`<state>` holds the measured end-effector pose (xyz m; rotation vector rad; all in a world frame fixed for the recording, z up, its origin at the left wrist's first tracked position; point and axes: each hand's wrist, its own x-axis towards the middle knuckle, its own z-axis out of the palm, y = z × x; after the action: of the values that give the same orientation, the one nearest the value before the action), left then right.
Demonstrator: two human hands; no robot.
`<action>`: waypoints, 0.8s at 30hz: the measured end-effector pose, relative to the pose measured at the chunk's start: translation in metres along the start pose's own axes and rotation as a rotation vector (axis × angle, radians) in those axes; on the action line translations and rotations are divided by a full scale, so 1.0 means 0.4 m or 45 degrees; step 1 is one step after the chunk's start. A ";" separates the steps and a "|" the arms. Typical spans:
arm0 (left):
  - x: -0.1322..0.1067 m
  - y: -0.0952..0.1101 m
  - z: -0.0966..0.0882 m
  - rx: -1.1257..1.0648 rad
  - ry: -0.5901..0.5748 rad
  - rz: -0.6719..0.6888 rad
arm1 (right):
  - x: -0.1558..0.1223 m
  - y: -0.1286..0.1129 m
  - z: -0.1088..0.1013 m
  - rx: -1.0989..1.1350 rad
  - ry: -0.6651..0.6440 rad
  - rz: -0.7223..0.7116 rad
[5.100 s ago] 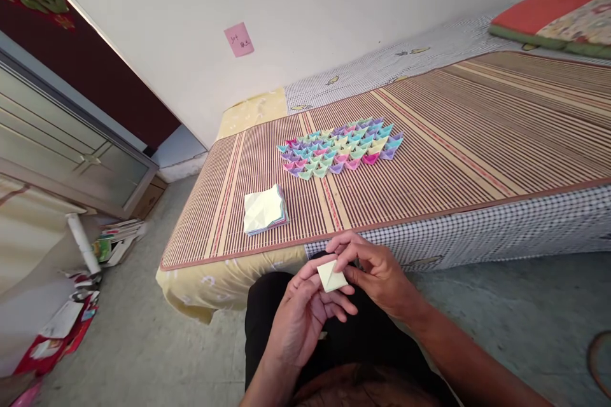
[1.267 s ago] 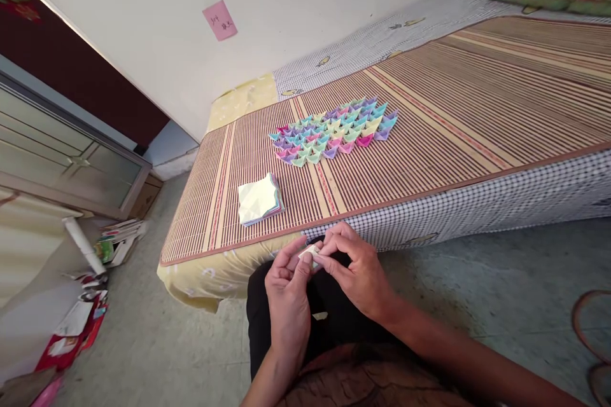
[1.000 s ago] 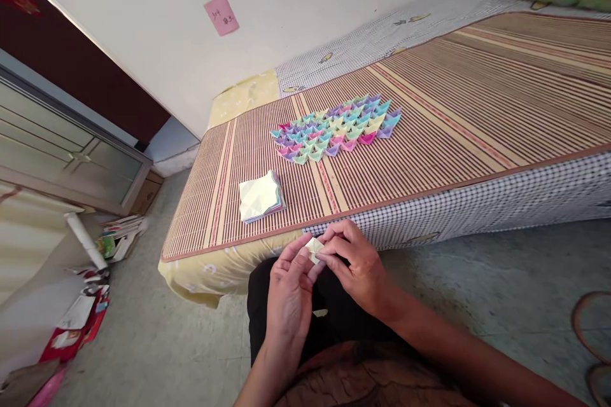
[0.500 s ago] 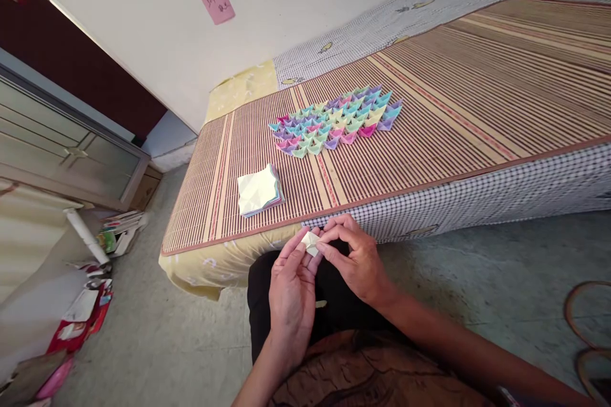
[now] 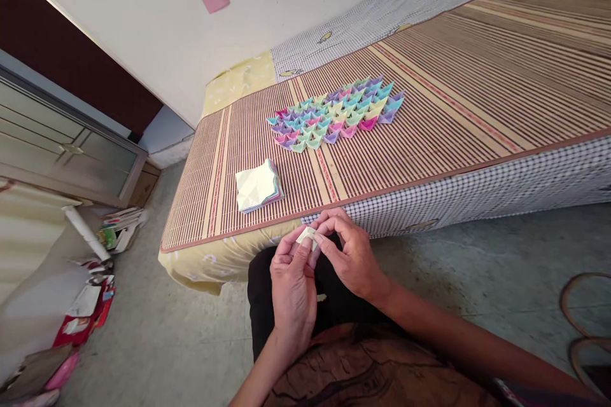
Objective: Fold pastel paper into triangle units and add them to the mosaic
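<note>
- Folded paper point(image 5: 306, 233) lies between left hand point(image 5: 292, 283) and right hand point(image 5: 352, 257), touching both.
- Left hand clamps it from the left.
- Right hand meets its right edge; whether pinching, one cannot tell.

The left grip point(image 5: 293, 283) pinches with its thumb pressed forward. The right grip point(image 5: 352, 255) meets it, fingers bent.

- A home bedroom: a large, cloth-draped bed point(image 5: 477, 194) across the centre
- Brown striped woven mat point(image 5: 477, 51) over dark-and-white checked sheet point(image 5: 353, 32)
- Grey-framed, glass-panelled cabinet point(image 5: 102, 165), left edge
</note>
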<state>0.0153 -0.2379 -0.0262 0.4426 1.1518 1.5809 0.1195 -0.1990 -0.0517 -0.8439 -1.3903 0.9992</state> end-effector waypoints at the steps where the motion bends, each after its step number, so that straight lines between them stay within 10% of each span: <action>1: 0.001 0.000 0.000 0.000 0.009 -0.001 | 0.000 -0.001 0.001 -0.004 -0.002 0.001; 24: 0.008 -0.005 -0.009 0.019 0.044 0.027 | -0.004 0.010 -0.001 -0.186 -0.148 0.155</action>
<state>0.0125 -0.2365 -0.0306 0.4402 1.1895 1.6043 0.1196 -0.1989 -0.0559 -1.0022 -1.5398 1.0629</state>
